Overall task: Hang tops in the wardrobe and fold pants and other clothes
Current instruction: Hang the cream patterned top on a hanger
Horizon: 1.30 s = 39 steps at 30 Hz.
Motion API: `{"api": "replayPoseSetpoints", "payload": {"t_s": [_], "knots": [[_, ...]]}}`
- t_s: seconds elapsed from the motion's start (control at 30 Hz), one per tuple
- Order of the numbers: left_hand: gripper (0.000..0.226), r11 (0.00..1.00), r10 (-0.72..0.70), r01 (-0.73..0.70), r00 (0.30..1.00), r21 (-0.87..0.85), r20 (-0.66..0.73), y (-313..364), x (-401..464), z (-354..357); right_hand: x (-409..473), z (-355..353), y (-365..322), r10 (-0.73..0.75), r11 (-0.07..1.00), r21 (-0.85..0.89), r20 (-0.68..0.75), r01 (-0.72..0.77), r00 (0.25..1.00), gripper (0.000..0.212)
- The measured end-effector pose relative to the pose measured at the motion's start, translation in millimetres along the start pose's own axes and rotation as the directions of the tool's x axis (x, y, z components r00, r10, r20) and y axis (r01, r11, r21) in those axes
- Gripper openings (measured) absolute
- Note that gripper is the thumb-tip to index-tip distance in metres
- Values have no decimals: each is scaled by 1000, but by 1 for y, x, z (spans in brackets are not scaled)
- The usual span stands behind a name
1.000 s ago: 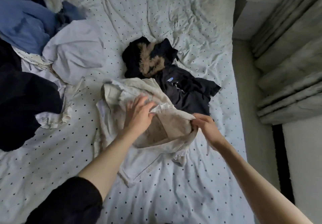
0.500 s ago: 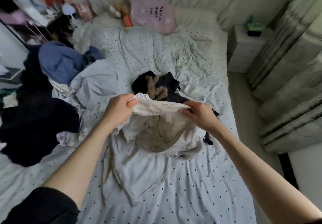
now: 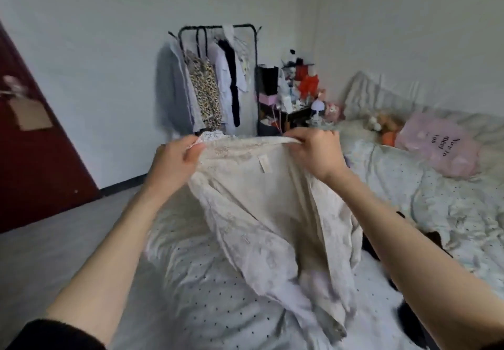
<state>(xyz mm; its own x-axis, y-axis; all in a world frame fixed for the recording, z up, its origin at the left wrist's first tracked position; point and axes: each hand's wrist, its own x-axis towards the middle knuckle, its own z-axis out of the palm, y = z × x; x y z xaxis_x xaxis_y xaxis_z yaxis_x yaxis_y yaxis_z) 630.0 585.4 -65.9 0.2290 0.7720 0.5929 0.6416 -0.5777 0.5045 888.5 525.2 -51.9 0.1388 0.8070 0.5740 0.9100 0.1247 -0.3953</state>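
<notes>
Both your hands, left (image 3: pixel 174 158) and right (image 3: pixel 313 153), pinch the cream top (image 3: pixel 261 213) by its neckline above the bed (image 3: pixel 207 295), not yet hung on the part-filled rack (image 3: pixel 218 77); dark clothes (image 3: pixel 436 240) remain unsorted.

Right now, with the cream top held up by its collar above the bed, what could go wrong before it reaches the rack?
1. The top's lower part trails onto the bedspread, so it may drag or snag when carried.
2. Neither hand, left or right, is free for a hanger; freeing one may let the collar sag.
3. The rack looks crowded, so space may be tight.
</notes>
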Motion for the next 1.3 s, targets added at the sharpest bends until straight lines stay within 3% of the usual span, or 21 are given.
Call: {"api": "replayPoseSetpoints", "payload": {"t_s": [0.2,0.33,0.47,0.53,0.67,0.8,0.93,1.0,1.2,1.3], "knots": [[35,966,-229,252,943,67,-241,-63,-84,-186,8,58,-191,-323,927,227,78,298,943,25],[44,879,-471,475,846,-49,-250,-90,-162,-278,-21,95,-288,-430,833,443,139,332,892,21],[50,782,-616,616,742,-95,-264,-107,-248,-348,-62,133,-376,-531,719,629,225,295,817,17],[48,725,-673,682,670,-100,-312,-111,-287,-379,-84,149,-415,-613,654,707,286,269,736,17],[39,569,-756,815,470,-105,-455,-108,-363,-432,-135,181,-484,-792,526,830,400,183,461,13],[30,470,-771,876,346,-110,-535,-103,-416,-467,-176,206,-543,-892,424,893,383,151,242,6],[40,375,-705,927,287,3,-649,-98,-460,-500,-207,223,-608,-950,312,944,307,107,64,29],[36,283,-662,958,223,37,-716,-95,-476,-513,-218,228,-639,-965,259,961,261,93,-6,28],[21,85,-493,996,60,20,-868,-85,-512,-537,-238,221,-723,-995,88,996,87,-14,-43,27],[21,-53,-427,998,-53,-33,-903,-75,-533,-547,-258,216,-760,-991,-6,998,-14,-58,-135,20]]}}
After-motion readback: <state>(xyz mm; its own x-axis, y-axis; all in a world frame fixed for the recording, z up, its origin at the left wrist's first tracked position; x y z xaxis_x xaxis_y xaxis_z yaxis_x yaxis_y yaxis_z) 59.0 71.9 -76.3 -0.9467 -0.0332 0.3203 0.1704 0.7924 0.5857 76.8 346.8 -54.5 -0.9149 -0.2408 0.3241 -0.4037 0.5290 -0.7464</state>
